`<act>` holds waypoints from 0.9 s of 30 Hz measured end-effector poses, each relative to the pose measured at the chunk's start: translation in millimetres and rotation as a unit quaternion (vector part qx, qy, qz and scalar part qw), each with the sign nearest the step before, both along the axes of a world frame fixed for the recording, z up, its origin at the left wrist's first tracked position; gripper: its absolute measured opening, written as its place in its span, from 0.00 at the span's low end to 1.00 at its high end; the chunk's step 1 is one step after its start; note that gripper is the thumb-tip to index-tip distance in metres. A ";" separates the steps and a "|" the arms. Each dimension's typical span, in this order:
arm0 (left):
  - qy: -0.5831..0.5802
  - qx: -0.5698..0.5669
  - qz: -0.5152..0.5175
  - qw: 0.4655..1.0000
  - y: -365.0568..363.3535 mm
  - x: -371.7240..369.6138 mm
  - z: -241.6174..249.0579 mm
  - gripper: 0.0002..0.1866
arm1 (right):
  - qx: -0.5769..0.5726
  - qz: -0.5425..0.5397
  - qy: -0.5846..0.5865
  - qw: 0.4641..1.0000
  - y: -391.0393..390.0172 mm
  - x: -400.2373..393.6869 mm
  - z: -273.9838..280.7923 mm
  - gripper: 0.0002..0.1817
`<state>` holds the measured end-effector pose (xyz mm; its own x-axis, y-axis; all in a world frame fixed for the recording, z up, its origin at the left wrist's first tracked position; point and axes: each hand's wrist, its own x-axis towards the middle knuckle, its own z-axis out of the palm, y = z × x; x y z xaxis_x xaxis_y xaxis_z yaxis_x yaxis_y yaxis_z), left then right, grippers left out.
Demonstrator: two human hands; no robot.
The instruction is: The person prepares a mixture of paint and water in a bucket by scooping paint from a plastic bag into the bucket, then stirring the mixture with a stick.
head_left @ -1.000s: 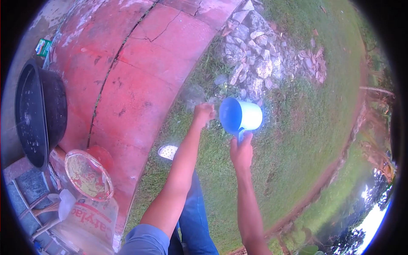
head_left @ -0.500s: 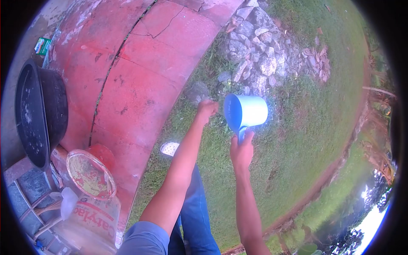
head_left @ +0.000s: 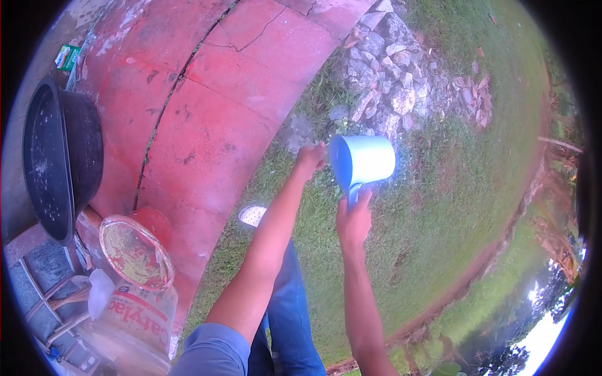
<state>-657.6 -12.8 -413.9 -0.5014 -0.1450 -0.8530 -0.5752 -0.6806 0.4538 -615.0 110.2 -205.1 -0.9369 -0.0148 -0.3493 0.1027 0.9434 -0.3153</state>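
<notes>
2 hands of ours are reaching out over the grass [head_left: 433,207], and the left hand [head_left: 310,158] is now sitting closer to the blue dipper [head_left: 371,159] than in the first frame, while the dipper's mouth is looking narrower. The dipper is lying sideways in the air, its mouth facing left, its wall shining nearly white, below the stone pile [head_left: 392,78] in view. Our right hand [head_left: 353,224] is grasping its handle [head_left: 353,193]; our left fingers are curling shut just beside the rim.
</notes>
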 end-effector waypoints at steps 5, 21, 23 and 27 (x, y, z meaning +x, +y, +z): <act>0.021 0.039 0.002 0.999 -8.3 -2.1 6.1 0.11 | -0.012 -0.002 0.011 1.000 -3.1 -0.4 -0.1 0.19; 0.131 0.044 0.010 0.990 -3.6 -7.0 26.2 0.11 | -0.015 -0.008 0.021 1.000 -14.5 1.3 4.6 0.18; 0.101 0.047 0.008 0.994 -7.4 -6.9 37.8 0.13 | -0.008 -0.009 0.020 1.000 -17.2 2.4 6.2 0.18; -0.044 0.026 0.061 0.997 -15.6 -13.3 53.4 0.16 | -0.042 0.006 0.052 0.998 -23.7 14.0 8.3 0.17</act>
<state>-670.9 -28.4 -360.5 -0.4059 -0.1543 -0.9008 -0.5219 -0.7699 0.3671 -601.1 86.5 -196.8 -0.9676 -0.0510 -0.2473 0.0547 0.9138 -0.4024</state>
